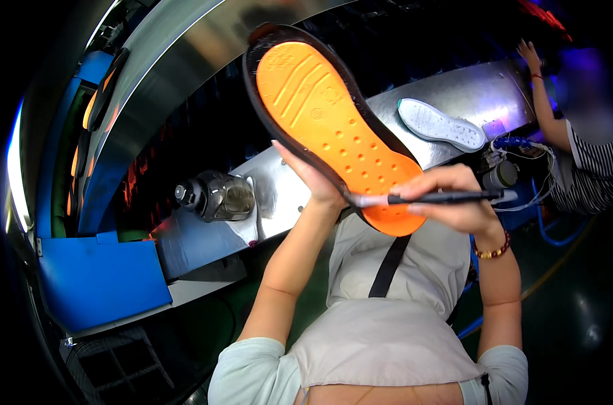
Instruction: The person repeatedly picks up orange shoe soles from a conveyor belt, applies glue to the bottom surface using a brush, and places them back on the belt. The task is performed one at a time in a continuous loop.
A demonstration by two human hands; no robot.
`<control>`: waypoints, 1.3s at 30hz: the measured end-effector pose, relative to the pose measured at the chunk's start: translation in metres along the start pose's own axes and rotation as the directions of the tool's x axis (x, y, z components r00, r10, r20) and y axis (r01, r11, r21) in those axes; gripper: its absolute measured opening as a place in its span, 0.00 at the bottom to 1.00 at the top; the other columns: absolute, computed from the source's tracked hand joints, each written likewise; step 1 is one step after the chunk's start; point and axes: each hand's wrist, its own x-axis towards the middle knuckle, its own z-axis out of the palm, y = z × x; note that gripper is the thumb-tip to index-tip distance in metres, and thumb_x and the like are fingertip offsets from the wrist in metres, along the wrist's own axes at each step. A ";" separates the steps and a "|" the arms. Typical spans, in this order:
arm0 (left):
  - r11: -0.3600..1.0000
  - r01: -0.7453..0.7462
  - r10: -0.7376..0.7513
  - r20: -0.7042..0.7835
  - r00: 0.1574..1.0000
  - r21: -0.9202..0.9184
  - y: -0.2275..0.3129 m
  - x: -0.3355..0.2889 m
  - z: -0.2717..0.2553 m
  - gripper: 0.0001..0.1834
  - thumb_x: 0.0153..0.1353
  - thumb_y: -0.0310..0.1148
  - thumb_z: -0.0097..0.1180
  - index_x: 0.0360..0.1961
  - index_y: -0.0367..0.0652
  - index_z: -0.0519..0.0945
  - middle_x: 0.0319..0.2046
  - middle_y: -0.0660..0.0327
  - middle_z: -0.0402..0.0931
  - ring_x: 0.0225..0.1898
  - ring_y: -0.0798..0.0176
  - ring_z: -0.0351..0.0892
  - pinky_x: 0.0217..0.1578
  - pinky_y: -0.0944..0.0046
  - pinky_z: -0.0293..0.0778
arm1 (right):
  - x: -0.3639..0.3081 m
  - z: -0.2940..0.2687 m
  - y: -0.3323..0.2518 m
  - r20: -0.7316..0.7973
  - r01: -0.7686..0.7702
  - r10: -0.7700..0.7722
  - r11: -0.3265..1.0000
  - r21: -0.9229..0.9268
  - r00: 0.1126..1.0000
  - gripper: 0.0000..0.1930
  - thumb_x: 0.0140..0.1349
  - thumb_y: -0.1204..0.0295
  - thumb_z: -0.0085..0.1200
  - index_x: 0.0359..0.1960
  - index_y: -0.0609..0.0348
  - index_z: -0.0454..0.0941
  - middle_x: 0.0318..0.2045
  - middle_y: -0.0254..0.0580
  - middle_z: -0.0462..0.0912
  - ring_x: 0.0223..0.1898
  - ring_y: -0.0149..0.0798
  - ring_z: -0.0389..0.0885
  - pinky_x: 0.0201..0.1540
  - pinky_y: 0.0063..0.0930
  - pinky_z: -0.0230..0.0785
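Note:
My left hand (314,177) supports a large shoe sole (333,128) from below and along its left edge, fingers mostly hidden behind it. The sole is tilted up toward me, with a bright orange inner face, rows of small dimples and a raised black rim. In my right hand (451,196) is a slim brush (448,197) with a black handle, pinched between thumb and fingers. Its pale tip lies at the sole's near left edge, by the rim. Whether bristle and rim touch, I cannot tell.
A metal bench (279,196) runs across in front of me. On it are a whitish sole (441,125) and a clear jug with a dark cap (229,196). A blue machine housing (104,280) stands left. A co-worker's arm (546,111) and a tub with tubing (500,175) are right.

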 end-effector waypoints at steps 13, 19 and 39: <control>0.995 -0.020 0.018 0.023 1.000 0.101 0.024 0.009 0.009 0.36 0.54 0.61 0.15 0.54 0.46 0.56 0.51 0.62 0.60 0.50 0.62 0.62 0.50 0.65 0.59 | -0.020 -0.024 0.007 0.058 0.049 -0.055 0.994 0.094 0.997 0.11 0.39 0.82 0.57 0.29 0.62 0.77 0.29 0.43 0.77 0.29 0.33 0.76 0.36 0.20 0.67; 0.989 0.010 -0.011 0.006 1.000 0.147 0.026 0.010 0.015 0.38 0.53 0.62 0.15 0.54 0.46 0.57 0.50 0.61 0.61 0.48 0.63 0.63 0.49 0.65 0.59 | -0.021 -0.024 0.008 0.168 0.132 -0.105 0.979 -0.153 0.980 0.10 0.40 0.81 0.56 0.28 0.63 0.77 0.31 0.44 0.77 0.37 0.33 0.72 0.42 0.22 0.64; 0.562 0.807 -0.813 0.300 0.499 0.181 0.032 0.000 -0.010 0.22 0.51 0.41 0.44 0.42 0.34 0.69 0.35 0.52 0.73 0.32 0.64 0.74 0.35 0.69 0.70 | -0.007 -0.007 -0.005 0.229 0.076 -0.052 0.992 -0.097 0.972 0.09 0.42 0.82 0.55 0.28 0.66 0.75 0.30 0.47 0.78 0.34 0.38 0.77 0.39 0.24 0.70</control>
